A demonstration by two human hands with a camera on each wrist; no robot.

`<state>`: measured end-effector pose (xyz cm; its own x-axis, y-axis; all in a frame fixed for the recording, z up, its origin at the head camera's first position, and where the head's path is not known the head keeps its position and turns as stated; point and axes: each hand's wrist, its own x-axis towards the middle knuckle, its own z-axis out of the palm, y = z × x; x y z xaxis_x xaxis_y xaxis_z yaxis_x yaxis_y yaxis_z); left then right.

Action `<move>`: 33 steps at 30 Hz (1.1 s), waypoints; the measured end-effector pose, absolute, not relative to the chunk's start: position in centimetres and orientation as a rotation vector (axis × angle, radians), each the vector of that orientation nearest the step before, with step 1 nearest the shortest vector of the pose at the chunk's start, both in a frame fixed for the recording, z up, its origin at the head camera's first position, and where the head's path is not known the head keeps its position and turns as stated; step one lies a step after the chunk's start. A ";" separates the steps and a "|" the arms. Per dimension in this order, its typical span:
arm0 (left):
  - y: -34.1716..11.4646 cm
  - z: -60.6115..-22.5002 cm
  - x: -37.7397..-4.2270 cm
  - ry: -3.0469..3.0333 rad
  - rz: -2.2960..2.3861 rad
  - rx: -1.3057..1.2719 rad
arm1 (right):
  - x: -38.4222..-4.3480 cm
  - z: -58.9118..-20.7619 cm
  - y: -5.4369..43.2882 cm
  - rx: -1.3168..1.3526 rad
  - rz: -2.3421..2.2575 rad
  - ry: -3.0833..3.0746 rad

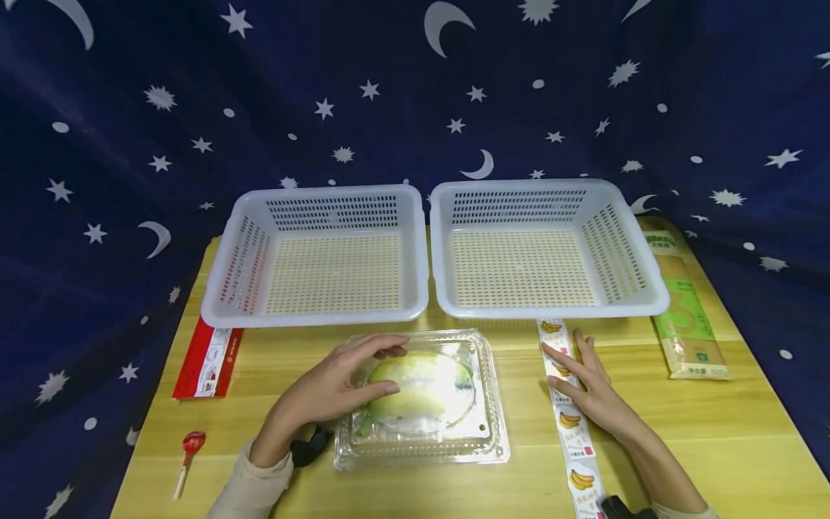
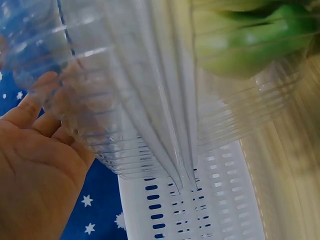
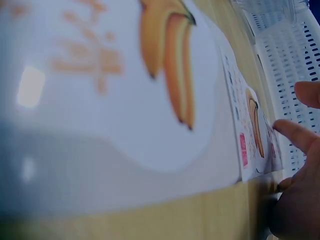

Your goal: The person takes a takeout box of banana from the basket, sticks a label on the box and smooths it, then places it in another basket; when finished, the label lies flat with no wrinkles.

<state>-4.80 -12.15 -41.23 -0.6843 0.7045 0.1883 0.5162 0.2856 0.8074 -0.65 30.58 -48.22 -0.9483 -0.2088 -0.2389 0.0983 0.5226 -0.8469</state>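
Note:
A clear plastic clamshell box [image 1: 493, 411] lies with its lid down on the table, with pale yellow-green produce [image 1: 405, 414] inside; glare hides its exact kind. My left hand [image 1: 344, 382] rests over the lid's left part, thumb and fingers spread apart. From the left wrist, the hand [image 2: 40, 160] shows beside the box's ridged wall, with the green produce [image 2: 235, 50] visible through the plastic. To the right runs a strip of banana stickers [image 1: 573, 436]. My right hand [image 1: 596, 396] touches its right side with loosely extended fingers, pinching nothing.
Two white perforated baskets [image 1: 318, 317] [image 1: 551, 311] stand side by side behind the box. A red packet [image 1: 194, 360] lies partly under the left basket, with a red lollipop [image 1: 193, 443] nearer the front. Beside the right basket lies a green-labelled bag [image 1: 690, 324]. A starry curtain [image 1: 389, 86] hangs behind.

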 end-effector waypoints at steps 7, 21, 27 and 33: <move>-12.0 -41.2 -4.7 2.364 1.329 1.127 | -0.4 -48.5 30.7 -0.163 -1.421 2.479; -11.6 -40.8 -4.0 2.365 1.256 1.036 | 0.3 -49.5 30.9 -0.480 -1.795 2.419; -11.6 -40.7 -3.9 2.362 1.244 1.043 | 0.3 -49.5 30.9 -0.547 -1.969 2.230; -11.6 -40.7 -4.0 2.367 1.244 1.067 | 0.2 -49.5 30.9 -0.544 -1.941 2.211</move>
<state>-4.00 -11.61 -40.70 -0.6956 0.7112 0.1015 0.4870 0.3629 0.7944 0.22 30.93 -49.55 -0.9231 -0.3641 0.1242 -0.1703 0.0972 -0.9806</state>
